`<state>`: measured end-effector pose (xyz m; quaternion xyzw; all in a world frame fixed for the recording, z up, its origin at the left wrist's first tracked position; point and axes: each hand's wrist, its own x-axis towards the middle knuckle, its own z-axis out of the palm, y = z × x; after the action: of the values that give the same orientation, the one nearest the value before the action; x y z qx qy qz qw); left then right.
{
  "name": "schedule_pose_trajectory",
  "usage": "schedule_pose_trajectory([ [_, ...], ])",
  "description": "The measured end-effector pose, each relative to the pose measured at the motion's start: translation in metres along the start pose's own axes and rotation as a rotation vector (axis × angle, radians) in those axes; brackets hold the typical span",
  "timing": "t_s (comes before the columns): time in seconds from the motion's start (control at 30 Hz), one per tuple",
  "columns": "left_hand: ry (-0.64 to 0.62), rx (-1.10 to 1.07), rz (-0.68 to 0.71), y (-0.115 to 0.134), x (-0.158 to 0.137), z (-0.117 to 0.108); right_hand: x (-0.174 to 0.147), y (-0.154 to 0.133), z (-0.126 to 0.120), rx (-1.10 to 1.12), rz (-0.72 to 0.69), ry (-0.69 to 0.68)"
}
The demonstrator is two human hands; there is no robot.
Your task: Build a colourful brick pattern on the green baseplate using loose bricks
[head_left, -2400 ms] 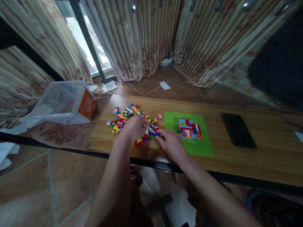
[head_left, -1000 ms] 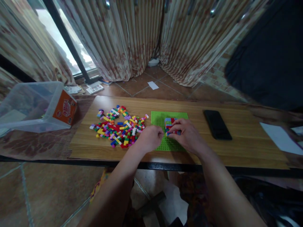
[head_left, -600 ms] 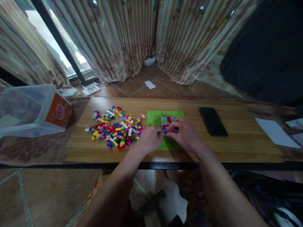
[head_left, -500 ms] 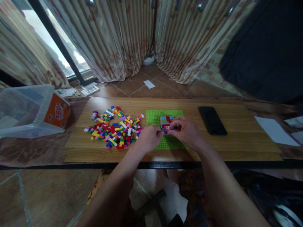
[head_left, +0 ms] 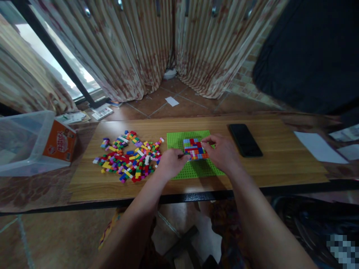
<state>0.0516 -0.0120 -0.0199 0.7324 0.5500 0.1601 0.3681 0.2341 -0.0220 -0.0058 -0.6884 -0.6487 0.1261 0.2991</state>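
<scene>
A block built of toy bricks (head_left: 195, 149), with red, blue, orange and light-blue pieces on its face, is over the green baseplate (head_left: 179, 172). A shadow falls on the plate below it. My left hand (head_left: 172, 163) has thumb and forefinger closed at the block's left front corner. At the right edge, my right hand (head_left: 223, 152) grips the block between thumb and fingers. My fingertips hide parts of both edges. Whether the block touches the plate I cannot tell.
Loose toy bricks (head_left: 129, 158) in many colours lie heaped left of the baseplate. A clear plastic box (head_left: 25, 144) with an orange label stands at the far left. To the right are a black phone (head_left: 245, 140) and white paper (head_left: 319, 147). The wooden tabletop (head_left: 286, 164) has a dark front edge.
The brick block has been turned so that more of its multicoloured face shows. My right hand has shifted from its front to its right edge. The whole view has tilted slightly.
</scene>
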Motion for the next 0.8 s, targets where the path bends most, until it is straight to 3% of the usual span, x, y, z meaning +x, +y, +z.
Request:
schedule_pose_trajectory([
  [0.27,0.043,0.060,-0.017,0.004,0.004,0.000,0.002,0.005,0.008,-0.058,0.006,-0.104],
  [0.63,0.087,0.110,-0.040,0.003,-0.002,0.008,0.005,0.019,0.025,-0.046,-0.152,-0.111],
  [0.8,-0.016,-0.174,-0.216,0.009,-0.007,0.011,0.008,0.022,0.030,-0.011,-0.180,-0.149],
])
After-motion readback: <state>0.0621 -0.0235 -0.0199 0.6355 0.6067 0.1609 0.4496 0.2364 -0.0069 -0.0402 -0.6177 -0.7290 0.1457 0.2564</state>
